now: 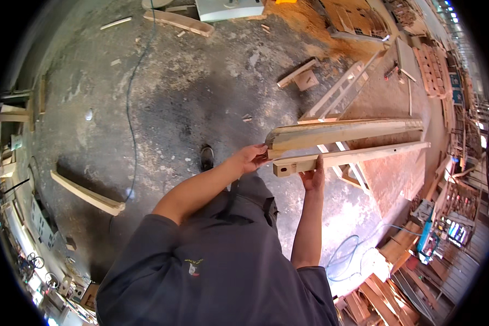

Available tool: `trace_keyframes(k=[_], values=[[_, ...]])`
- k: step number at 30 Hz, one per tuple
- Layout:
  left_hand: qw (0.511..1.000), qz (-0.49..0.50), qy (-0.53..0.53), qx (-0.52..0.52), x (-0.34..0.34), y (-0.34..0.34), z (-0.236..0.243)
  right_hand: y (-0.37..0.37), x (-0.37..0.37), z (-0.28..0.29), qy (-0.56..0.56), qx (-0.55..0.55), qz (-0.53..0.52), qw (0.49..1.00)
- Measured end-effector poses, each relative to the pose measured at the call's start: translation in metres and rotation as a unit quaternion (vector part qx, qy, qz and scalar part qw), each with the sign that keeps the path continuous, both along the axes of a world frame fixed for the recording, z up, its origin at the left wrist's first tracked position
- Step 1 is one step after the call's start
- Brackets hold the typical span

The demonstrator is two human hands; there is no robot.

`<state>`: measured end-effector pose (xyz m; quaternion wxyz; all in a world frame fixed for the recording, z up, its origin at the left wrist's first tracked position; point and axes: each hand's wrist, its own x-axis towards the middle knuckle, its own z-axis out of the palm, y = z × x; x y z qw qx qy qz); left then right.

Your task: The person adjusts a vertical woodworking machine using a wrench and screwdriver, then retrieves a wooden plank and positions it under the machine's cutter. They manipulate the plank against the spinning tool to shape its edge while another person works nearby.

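Note:
My left hand is closed on the near end of a thick wooden beam, which has a greyish, rough edge along its side. Alongside it runs a slimmer squared wooden rail with a small slot cut near its end. My right hand grips this rail from below, thumb up over the side. Both pieces point off to the right, roughly side by side with a narrow gap between them. Whether their far ends rest on anything, I cannot tell.
A wooden frame stands beyond the beams. Offcuts and a curved timber lie on the concrete floor. A dark cable crosses the left; a blue hose coils at right. Stacked lumber sits lower right.

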<state>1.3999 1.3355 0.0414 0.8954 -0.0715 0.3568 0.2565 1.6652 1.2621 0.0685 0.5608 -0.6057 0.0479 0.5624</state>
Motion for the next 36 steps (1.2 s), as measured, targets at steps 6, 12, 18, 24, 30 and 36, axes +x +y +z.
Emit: trace_keyframes(k=[6,12,18,24,30,36], values=[[0.996,0.066,-0.062,0.004,0.040,-0.025,-0.023,-0.030,0.035,0.023,-0.018,0.018,-0.100,0.995],[0.992,0.111,-0.048,-0.027,0.068,-0.019,-0.041,-0.097,0.077,0.012,-0.073,-0.019,-0.107,0.991],[0.983,0.127,-0.082,-0.107,0.093,-0.015,-0.061,-0.117,0.098,0.016,-0.106,-0.042,-0.063,0.991],[0.983,0.143,-0.103,-0.053,0.107,-0.027,-0.057,-0.114,0.108,0.020,-0.096,-0.046,-0.079,0.991],[0.995,0.083,-0.056,-0.002,0.108,-0.022,-0.041,-0.124,0.124,0.016,-0.101,-0.030,-0.059,0.993],[0.988,-0.059,0.130,0.068,0.008,0.022,-0.037,-0.072,0.104,0.067,-0.726,-0.159,0.035,0.668]])
